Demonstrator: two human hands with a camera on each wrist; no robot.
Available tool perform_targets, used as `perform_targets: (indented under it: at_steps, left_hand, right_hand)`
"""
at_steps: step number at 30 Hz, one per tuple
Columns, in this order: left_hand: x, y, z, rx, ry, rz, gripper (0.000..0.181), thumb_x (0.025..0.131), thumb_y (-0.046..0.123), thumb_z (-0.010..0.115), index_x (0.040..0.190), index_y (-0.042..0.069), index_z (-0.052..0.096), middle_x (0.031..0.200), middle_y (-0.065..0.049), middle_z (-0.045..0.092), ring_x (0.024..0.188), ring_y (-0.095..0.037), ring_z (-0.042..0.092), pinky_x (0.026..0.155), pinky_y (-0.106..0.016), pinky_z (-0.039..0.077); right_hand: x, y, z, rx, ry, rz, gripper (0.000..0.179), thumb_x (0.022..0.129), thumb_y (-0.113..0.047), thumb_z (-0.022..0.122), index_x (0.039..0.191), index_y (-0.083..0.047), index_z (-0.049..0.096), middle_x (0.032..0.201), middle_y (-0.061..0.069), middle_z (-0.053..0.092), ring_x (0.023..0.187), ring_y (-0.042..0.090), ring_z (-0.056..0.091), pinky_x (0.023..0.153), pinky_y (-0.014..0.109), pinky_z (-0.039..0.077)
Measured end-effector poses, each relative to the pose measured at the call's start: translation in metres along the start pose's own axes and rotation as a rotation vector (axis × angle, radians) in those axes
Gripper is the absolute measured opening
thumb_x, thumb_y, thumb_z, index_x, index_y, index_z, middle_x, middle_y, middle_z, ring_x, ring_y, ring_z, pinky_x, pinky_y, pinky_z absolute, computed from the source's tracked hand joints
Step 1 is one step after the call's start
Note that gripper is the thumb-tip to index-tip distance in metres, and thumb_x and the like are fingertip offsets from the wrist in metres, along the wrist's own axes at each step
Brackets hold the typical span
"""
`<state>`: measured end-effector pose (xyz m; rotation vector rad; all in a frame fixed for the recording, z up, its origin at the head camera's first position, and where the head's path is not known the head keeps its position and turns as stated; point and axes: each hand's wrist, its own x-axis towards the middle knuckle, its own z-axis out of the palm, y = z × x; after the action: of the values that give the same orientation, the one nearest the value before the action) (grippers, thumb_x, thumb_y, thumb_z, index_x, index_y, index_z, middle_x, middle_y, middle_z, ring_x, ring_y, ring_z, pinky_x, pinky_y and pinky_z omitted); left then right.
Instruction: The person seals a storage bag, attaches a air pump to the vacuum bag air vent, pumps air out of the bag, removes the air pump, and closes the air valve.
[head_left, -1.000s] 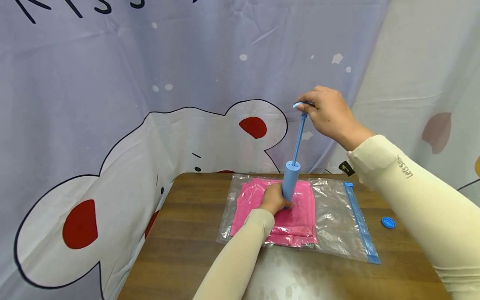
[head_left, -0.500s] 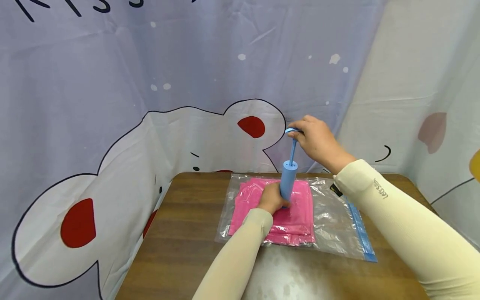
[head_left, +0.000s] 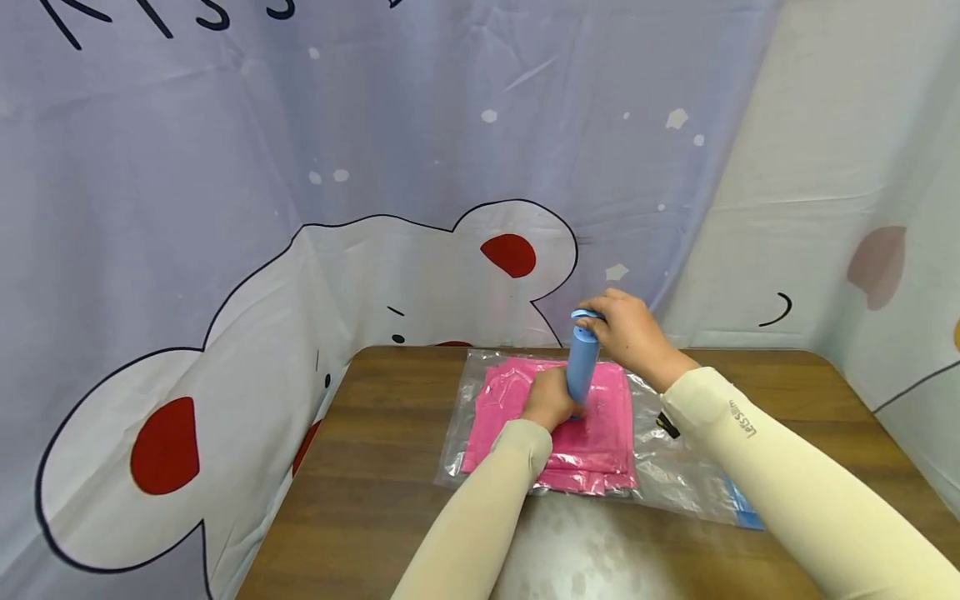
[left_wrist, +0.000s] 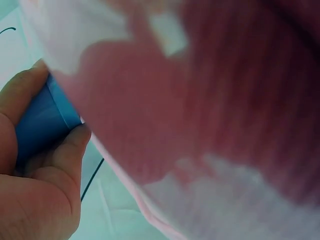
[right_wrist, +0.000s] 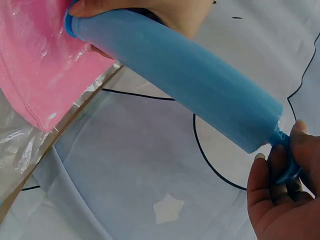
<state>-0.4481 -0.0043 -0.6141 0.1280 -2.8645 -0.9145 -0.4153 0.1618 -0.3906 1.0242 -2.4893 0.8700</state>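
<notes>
Lilac and white curtains (head_left: 420, 108) printed with cartoon shapes hang behind a brown table (head_left: 360, 483) in the lower middle of the head view. From where I stand, I see a hand pump (head_left: 582, 362) right of the middle: a plain, smooth, light-blue tube, nearly upright, its top leaning slightly to the right. Its handle (head_left: 587, 315) sits low, close above the tube's top, with just a short neck showing in the right wrist view. Its lower end meets a clear plastic bag (head_left: 675, 475) that lies flat with pink cloth (head_left: 600, 450) inside.

The pump stands just right of the left hand (head_left: 550, 398), whose fingers and thumb wrap the tube near its lower end. Above it, at the tube's upper right, the right hand (head_left: 630, 333) grips the handle, its fingers curled beneath and the thumb over it.
</notes>
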Motion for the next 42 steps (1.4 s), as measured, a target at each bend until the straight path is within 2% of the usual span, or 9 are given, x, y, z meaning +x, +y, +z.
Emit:
perform_targets:
  at_steps: [3, 7, 15, 17, 20, 25, 31, 37, 42]
  left_hand:
    - [-0.001, 0.001, -0.001, -0.014, 0.001, -0.001, 0.064, 0.061, 0.027, 0.114, 0.116, 0.016, 0.083, 0.101, 0.003, 0.085, 0.086, -0.01, 0.073, 0.093, -0.036, 0.067]
    - [-0.004, 0.002, -0.003, -0.038, 0.007, -0.003, 0.065, 0.061, 0.025, 0.114, 0.117, 0.016, 0.083, 0.103, 0.002, 0.086, 0.088, -0.011, 0.074, 0.096, -0.037, 0.067]
    - [-0.006, 0.004, -0.001, -0.04, 0.013, 0.015, 0.058, 0.062, 0.02, 0.111, 0.113, 0.015, 0.082, 0.102, 0.002, 0.085, 0.085, -0.009, 0.071, 0.096, -0.038, 0.067]
    - [-0.007, 0.005, 0.0, -0.037, 0.013, 0.009, 0.06, 0.063, 0.02, 0.111, 0.114, 0.015, 0.082, 0.104, 0.001, 0.086, 0.088, -0.011, 0.073, 0.098, -0.038, 0.067]
    - [-0.009, 0.008, -0.001, -0.033, 0.005, -0.006, 0.062, 0.063, 0.021, 0.112, 0.117, 0.014, 0.083, 0.107, 0.0, 0.087, 0.094, -0.014, 0.078, 0.1, -0.04, 0.067]
    - [-0.012, 0.01, -0.001, -0.037, -0.016, -0.009, 0.063, 0.064, 0.022, 0.111, 0.119, 0.014, 0.082, 0.109, -0.001, 0.087, 0.094, -0.015, 0.078, 0.1, -0.041, 0.067]
    - [-0.007, 0.009, -0.004, -0.032, 0.008, -0.003, 0.059, 0.064, 0.019, 0.111, 0.115, 0.013, 0.081, 0.106, -0.001, 0.086, 0.089, -0.014, 0.076, 0.098, -0.041, 0.068]
    - [-0.005, 0.005, -0.003, -0.053, 0.019, 0.015, 0.057, 0.063, 0.018, 0.11, 0.112, 0.013, 0.081, 0.102, -0.001, 0.085, 0.083, -0.01, 0.071, 0.094, -0.04, 0.068]
    - [-0.005, 0.001, -0.001, -0.065, 0.013, 0.009, 0.054, 0.063, 0.02, 0.11, 0.108, 0.013, 0.081, 0.094, 0.002, 0.083, 0.075, -0.008, 0.065, 0.084, -0.035, 0.066]
  right_hand:
    - [0.005, -0.003, -0.008, -0.006, -0.009, -0.01, 0.022, 0.104, -0.009, 0.08, 0.122, 0.003, 0.083, 0.108, 0.022, 0.079, 0.101, 0.041, 0.074, 0.092, 0.055, 0.063]
    - [0.018, -0.012, -0.033, -0.008, -0.019, -0.011, 0.021, 0.106, -0.009, 0.078, 0.123, 0.002, 0.083, 0.111, 0.023, 0.08, 0.104, 0.04, 0.074, 0.095, 0.055, 0.062]
    - [0.048, -0.041, -0.106, -0.068, 0.063, -0.035, 0.021, 0.109, -0.012, 0.076, 0.124, -0.001, 0.084, 0.11, 0.023, 0.079, 0.105, 0.04, 0.071, 0.09, 0.051, 0.054]
    - [0.053, -0.049, -0.117, -0.082, 0.082, -0.044, 0.021, 0.109, -0.012, 0.075, 0.124, -0.002, 0.085, 0.11, 0.022, 0.079, 0.105, 0.039, 0.07, 0.09, 0.05, 0.053]
    - [0.056, -0.057, -0.123, -0.09, 0.109, -0.059, 0.021, 0.11, -0.012, 0.074, 0.125, -0.003, 0.085, 0.108, 0.021, 0.078, 0.104, 0.038, 0.07, 0.089, 0.048, 0.053]
    - [0.055, -0.061, -0.122, -0.092, 0.106, -0.056, 0.022, 0.11, -0.012, 0.073, 0.127, -0.002, 0.084, 0.112, 0.022, 0.078, 0.107, 0.04, 0.071, 0.091, 0.051, 0.055]
    - [0.054, -0.056, -0.113, -0.094, 0.047, -0.021, 0.026, 0.11, -0.015, 0.075, 0.131, -0.002, 0.082, 0.12, 0.024, 0.079, 0.113, 0.042, 0.071, 0.098, 0.056, 0.058]
    - [0.038, -0.033, -0.068, -0.09, -0.056, -0.006, 0.025, 0.106, -0.014, 0.08, 0.127, 0.001, 0.083, 0.114, 0.023, 0.078, 0.103, 0.041, 0.071, 0.095, 0.054, 0.059]
    - [0.018, -0.013, -0.022, -0.073, -0.091, 0.019, 0.024, 0.104, -0.012, 0.081, 0.122, 0.003, 0.083, 0.114, 0.024, 0.08, 0.107, 0.043, 0.073, 0.099, 0.056, 0.062]
